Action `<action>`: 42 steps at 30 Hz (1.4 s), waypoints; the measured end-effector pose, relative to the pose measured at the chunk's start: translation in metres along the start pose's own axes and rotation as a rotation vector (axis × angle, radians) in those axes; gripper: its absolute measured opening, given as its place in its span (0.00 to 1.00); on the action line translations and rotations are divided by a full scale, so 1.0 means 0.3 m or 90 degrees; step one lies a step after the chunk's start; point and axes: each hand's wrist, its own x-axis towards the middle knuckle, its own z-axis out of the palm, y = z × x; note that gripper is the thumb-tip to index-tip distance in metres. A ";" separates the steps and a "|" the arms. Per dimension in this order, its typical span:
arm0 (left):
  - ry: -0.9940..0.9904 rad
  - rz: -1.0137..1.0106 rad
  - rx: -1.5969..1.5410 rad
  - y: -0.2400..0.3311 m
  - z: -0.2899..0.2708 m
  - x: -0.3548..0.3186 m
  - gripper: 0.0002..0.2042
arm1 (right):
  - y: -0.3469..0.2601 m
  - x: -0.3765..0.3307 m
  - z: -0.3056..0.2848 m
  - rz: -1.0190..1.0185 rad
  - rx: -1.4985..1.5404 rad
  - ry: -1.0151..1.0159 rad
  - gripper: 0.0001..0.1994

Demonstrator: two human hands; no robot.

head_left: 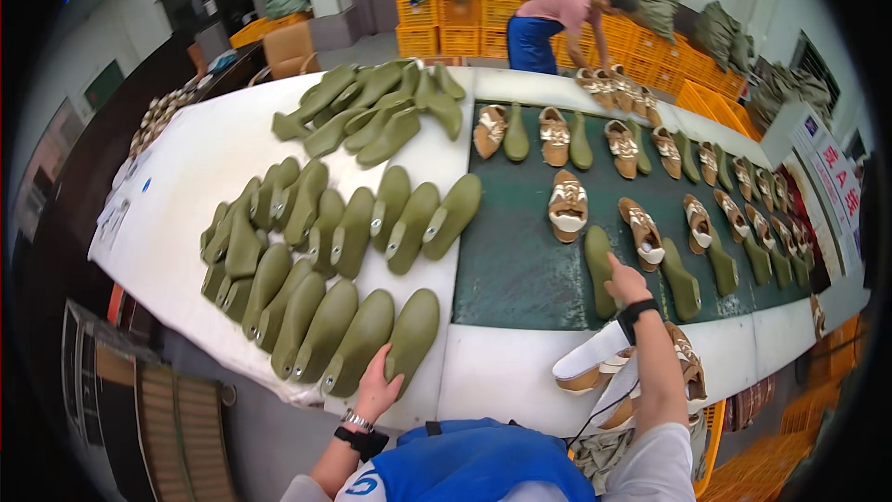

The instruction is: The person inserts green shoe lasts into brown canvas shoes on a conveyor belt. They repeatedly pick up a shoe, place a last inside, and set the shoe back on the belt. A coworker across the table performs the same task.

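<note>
My left hand [376, 394] grips the near end of an olive-green shoe last [416, 321], the rightmost in the front row on the white tabletop. At the near edge of the dark green mat [520, 270], my right hand [628, 283] closes on the side of another green last [596, 249], its index finger lying along it. Just beyond that last sits a brown sneaker with white laces [568, 204]. To its right, a brown sneaker [641, 231] and a green last [680, 281] lie side by side.
More lasts [381, 112] cover the white table [167, 195] at left. Sneakers and lasts alternate in two rows across the mat. Several shoes [595, 363] lie by my right forearm. Across the table a person in pink [557, 19] bends over sneakers, before orange crates [460, 28].
</note>
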 end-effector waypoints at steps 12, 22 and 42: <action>-0.356 0.060 -0.271 0.023 0.133 0.082 0.41 | -0.715 -0.566 0.264 -0.371 0.236 -0.288 0.40; 0.038 0.237 -0.010 -0.027 -0.126 0.105 0.20 | -0.760 -0.462 0.368 -0.207 0.133 0.062 0.35; 0.152 0.016 0.245 -0.168 -0.169 0.091 0.27 | -0.592 0.039 0.445 0.155 0.201 0.132 0.23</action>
